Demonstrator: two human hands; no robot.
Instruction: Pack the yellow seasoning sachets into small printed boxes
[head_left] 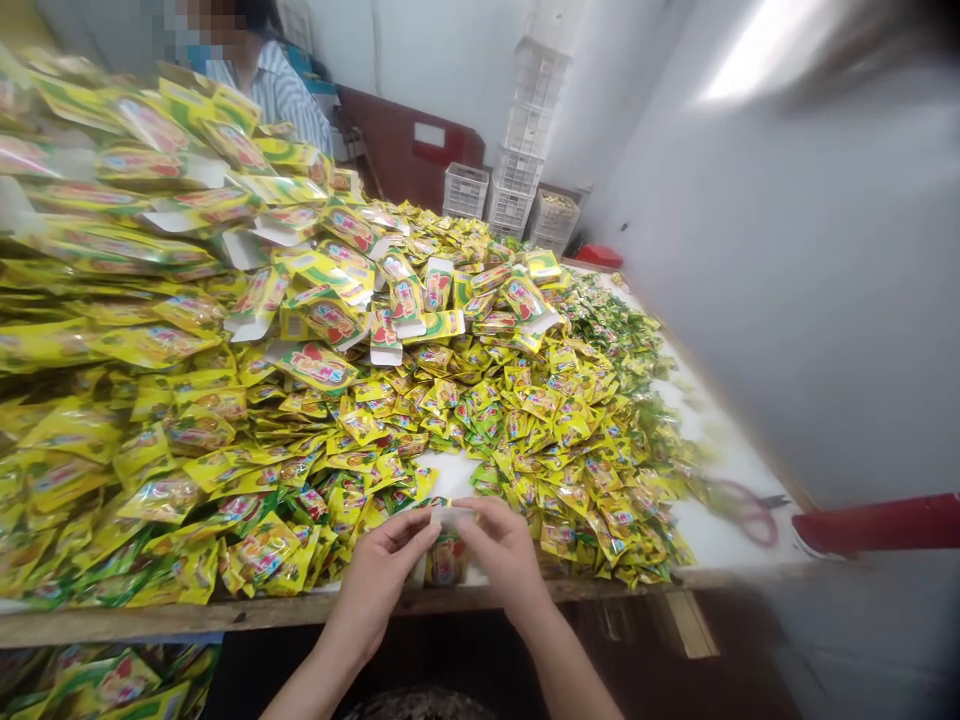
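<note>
My left hand and my right hand meet at the near edge of the white table. Both pinch the top of one small yellow sachet, which hangs upright between them. A huge heap of the same yellow-green sachets spreads over the table right behind my hands. Folded yellow cartons with white flaps pile up higher on the left.
A person in a striped shirt sits at the far left end. Red-handled scissors lie on the right of the table. A red bar juts in from the right. White crates stack by the back wall. More sachets lie below left.
</note>
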